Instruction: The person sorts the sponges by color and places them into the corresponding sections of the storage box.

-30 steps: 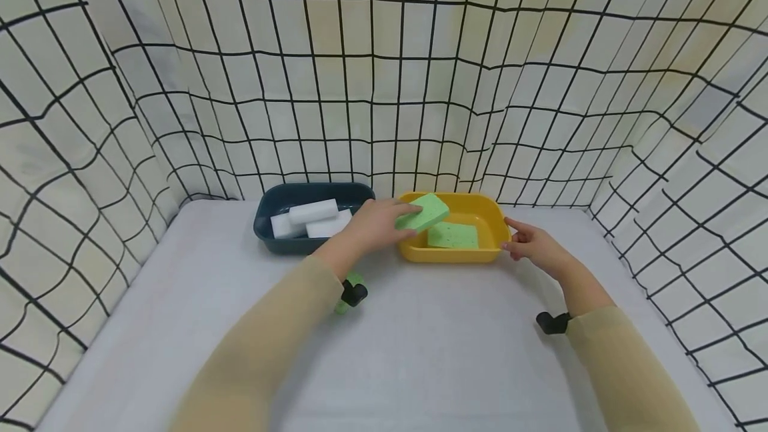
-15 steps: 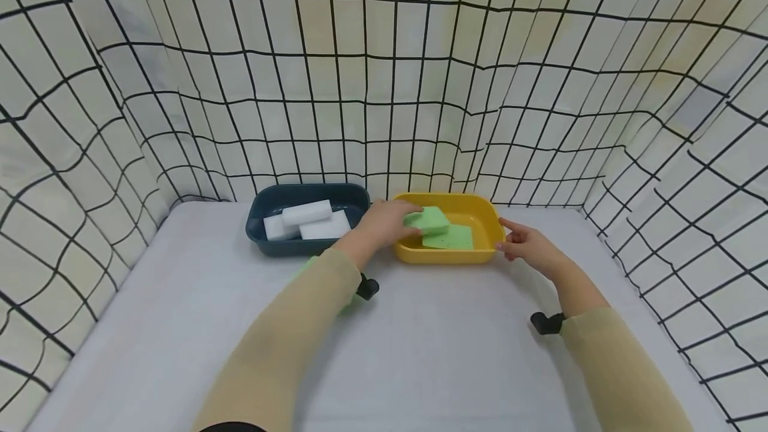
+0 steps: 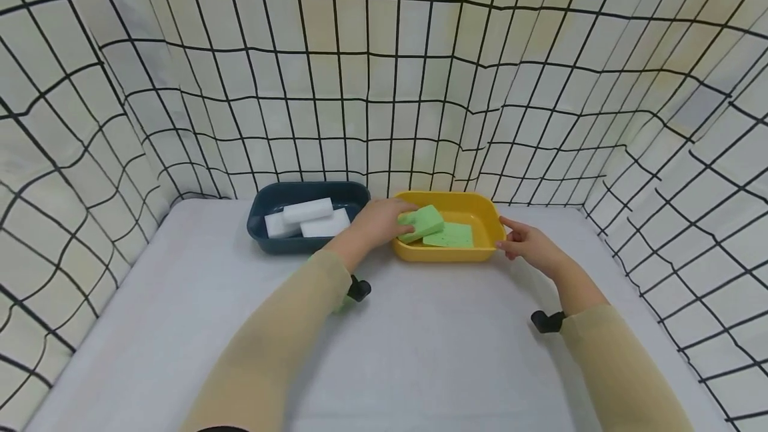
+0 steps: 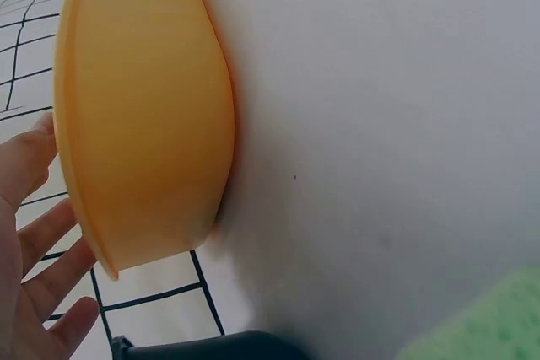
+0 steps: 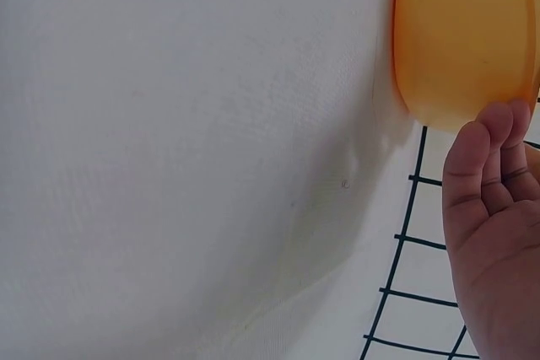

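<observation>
Grid-patterned cloth walls close round a pale grey counter point(image 3: 420, 345). At its far middle stands a yellow tub point(image 3: 480, 253), and the left hand point(image 3: 375, 222) grips a light green sponge point(image 3: 422, 222), thick, rectangular and tilted, over the tub's left part. A second, flatter green sponge point(image 3: 451, 235) lies inside the tub, to the right. The right hand point(image 3: 528, 245), fingers loosely extended and holding nothing, rests against the tub's right rim. Left of the yellow tub sits a dark blue tub point(image 3: 312, 195) with white sponge blocks point(image 3: 306, 217). No writing shows anywhere.
</observation>
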`<state>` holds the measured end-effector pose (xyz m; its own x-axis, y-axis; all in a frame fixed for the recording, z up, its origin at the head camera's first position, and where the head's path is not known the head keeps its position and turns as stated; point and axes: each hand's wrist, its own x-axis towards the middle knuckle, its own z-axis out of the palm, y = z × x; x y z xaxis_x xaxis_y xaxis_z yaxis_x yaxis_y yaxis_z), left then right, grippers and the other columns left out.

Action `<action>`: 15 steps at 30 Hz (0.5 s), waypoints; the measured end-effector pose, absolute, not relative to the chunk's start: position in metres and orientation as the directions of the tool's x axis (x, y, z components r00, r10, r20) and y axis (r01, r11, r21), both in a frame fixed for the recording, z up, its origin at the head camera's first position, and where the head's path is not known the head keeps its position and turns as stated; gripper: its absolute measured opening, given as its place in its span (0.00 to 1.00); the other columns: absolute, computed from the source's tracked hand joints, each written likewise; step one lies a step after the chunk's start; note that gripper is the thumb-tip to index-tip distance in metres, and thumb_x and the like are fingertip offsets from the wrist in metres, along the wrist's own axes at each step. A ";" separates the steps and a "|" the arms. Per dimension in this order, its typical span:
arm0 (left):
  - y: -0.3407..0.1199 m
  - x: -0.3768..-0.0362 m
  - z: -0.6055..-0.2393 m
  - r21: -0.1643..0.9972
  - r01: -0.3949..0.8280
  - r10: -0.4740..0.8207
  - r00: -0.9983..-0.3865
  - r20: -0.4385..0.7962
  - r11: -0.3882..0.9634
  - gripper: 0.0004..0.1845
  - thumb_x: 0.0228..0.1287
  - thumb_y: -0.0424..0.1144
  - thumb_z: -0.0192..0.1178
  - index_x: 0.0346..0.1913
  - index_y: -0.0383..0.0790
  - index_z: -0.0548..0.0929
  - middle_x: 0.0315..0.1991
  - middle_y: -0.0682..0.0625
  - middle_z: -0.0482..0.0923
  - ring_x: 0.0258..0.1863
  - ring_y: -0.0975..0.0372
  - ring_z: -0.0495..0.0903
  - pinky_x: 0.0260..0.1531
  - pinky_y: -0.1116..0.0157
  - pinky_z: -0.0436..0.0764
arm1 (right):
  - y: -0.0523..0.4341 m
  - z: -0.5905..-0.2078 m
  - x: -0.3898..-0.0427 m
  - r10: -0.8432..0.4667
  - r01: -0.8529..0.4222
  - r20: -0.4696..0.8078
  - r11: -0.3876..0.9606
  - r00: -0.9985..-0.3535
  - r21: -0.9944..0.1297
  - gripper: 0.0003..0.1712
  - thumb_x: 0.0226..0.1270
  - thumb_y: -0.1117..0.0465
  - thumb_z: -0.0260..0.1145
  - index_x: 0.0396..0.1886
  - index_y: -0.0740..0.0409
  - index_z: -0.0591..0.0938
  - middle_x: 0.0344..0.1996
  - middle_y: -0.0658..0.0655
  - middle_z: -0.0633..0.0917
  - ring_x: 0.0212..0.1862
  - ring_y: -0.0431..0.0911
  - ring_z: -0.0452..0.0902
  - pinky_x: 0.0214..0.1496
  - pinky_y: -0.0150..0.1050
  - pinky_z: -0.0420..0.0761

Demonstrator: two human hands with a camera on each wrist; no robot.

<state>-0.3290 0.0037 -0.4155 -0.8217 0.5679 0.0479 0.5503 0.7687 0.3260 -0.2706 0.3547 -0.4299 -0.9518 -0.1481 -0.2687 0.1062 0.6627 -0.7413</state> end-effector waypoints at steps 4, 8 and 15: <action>-0.003 -0.322 -0.411 0.306 0.573 0.588 -0.807 0.052 0.760 0.28 0.69 0.53 0.61 0.70 0.55 0.74 0.67 0.55 0.73 0.68 0.57 0.68 0.70 0.54 0.62 | 0.354 -0.430 -0.271 -0.146 0.109 -0.271 0.663 -0.951 -0.741 0.45 0.72 0.49 0.64 0.81 0.49 0.52 0.44 0.63 0.78 0.44 0.53 0.74 0.61 0.54 0.68; -0.010 -0.311 -0.404 0.283 0.603 0.615 -0.786 0.053 0.746 0.28 0.68 0.51 0.63 0.69 0.55 0.74 0.67 0.54 0.74 0.67 0.58 0.69 0.69 0.55 0.64 | 0.353 -0.428 -0.269 -0.145 0.109 -0.269 0.662 -0.952 -0.741 0.45 0.73 0.50 0.64 0.81 0.49 0.52 0.45 0.64 0.78 0.45 0.54 0.75 0.62 0.55 0.68; -0.026 -0.285 -0.391 0.215 0.673 0.681 -0.731 0.047 0.708 0.28 0.68 0.50 0.64 0.69 0.55 0.74 0.65 0.52 0.74 0.66 0.58 0.70 0.67 0.56 0.68 | 0.350 -0.427 -0.267 -0.151 0.104 -0.269 0.665 -0.951 -0.740 0.45 0.73 0.49 0.63 0.81 0.49 0.51 0.44 0.63 0.78 0.44 0.53 0.75 0.63 0.55 0.68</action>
<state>-0.2850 -0.0263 -0.3907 -0.7308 0.6810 0.0469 0.6731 0.7075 0.2153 -0.2670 0.3505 -0.4270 -0.9511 -0.1515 -0.2693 0.1037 0.6645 -0.7400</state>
